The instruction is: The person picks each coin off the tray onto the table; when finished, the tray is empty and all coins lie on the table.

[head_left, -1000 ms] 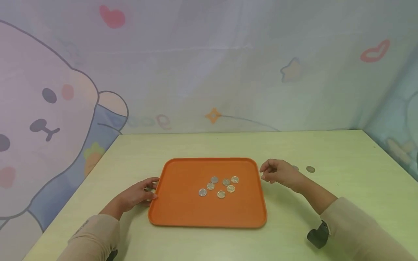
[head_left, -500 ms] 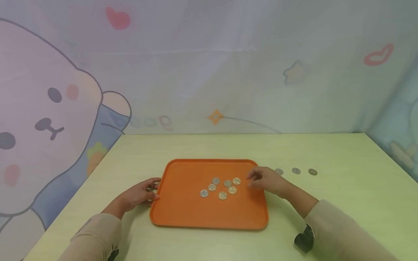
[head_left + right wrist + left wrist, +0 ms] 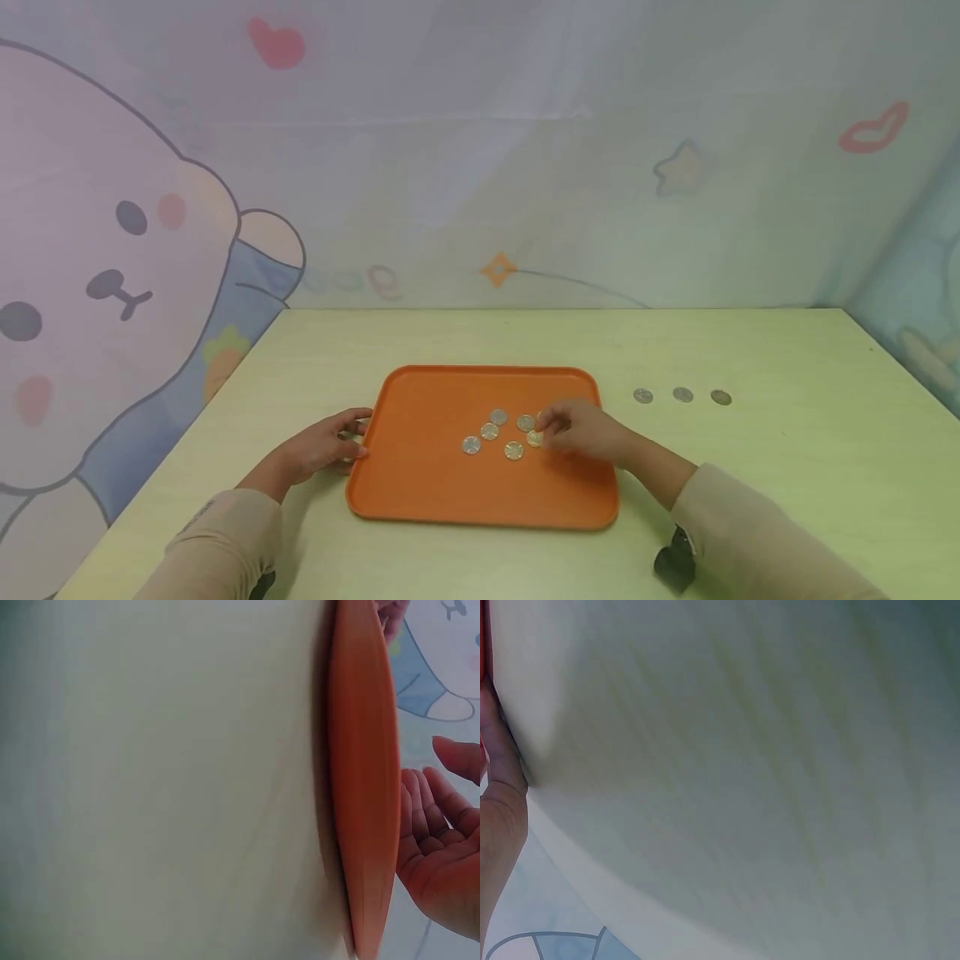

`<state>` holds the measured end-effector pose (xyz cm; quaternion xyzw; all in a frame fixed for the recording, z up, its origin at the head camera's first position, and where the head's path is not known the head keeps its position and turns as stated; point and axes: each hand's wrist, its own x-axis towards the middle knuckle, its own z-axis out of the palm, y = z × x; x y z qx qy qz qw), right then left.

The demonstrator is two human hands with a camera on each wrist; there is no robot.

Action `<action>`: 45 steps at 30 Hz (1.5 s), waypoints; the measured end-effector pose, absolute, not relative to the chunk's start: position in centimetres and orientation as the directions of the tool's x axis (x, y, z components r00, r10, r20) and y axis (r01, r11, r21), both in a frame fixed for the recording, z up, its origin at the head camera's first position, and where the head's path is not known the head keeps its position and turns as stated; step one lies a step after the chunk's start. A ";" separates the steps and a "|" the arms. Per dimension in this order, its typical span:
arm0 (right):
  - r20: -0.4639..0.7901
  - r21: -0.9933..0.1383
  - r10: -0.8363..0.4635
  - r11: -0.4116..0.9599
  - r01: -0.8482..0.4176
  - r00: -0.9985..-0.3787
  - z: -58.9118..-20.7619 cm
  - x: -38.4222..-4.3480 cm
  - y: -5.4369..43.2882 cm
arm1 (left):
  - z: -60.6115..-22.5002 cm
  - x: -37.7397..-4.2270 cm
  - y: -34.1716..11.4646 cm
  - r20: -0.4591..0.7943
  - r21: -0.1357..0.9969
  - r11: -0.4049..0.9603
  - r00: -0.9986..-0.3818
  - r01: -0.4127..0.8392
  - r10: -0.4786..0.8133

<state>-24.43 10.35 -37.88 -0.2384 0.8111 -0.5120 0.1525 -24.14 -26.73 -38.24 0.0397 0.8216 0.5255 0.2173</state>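
Note:
An orange tray point(image 3: 420, 492) lies on the table, with several coins point(image 3: 513, 451) spread over its middle and right part. My left hand point(image 3: 318, 450) rests against the tray's left rim, thumb and fingertips touching the edge. In the left wrist view only part of that hand point(image 3: 502, 765) shows, along the left border. Over the tray's right side, my right hand point(image 3: 581, 429) has its fingertips right at the rightmost coins and partly hides them. The right wrist view shows this hand point(image 3: 446, 847) beyond the tray's side point(image 3: 364, 765), thumb apart from loosely bent fingers, nothing held.
Three coins point(image 3: 682, 395) lie in a row on the pale table point(image 3: 787, 467), right of the tray. A printed backdrop point(image 3: 570, 192) with a cartoon bear stands behind the table's far edge. Dark wrist devices point(image 3: 675, 567) hang under the sleeves.
My right hand has moved left from beside the tray's right rim to over its coins, uncovering the coins on the table. My left hand has stayed at the left rim.

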 end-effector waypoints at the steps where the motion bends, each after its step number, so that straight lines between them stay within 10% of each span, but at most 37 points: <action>1: 0.002 -0.902 -0.553 0.359 -0.240 -0.833 -37.9 -24.4 10.1 | -38.2 -24.2 -26.8 -0.315 0.881 0.445 -0.903 -0.164 0.291; 45: 0.014 -0.587 -0.681 0.588 -0.557 -0.733 -37.9 -25.2 5.7 | -38.1 -24.1 -26.8 -0.303 0.882 0.449 -0.903 -0.144 0.305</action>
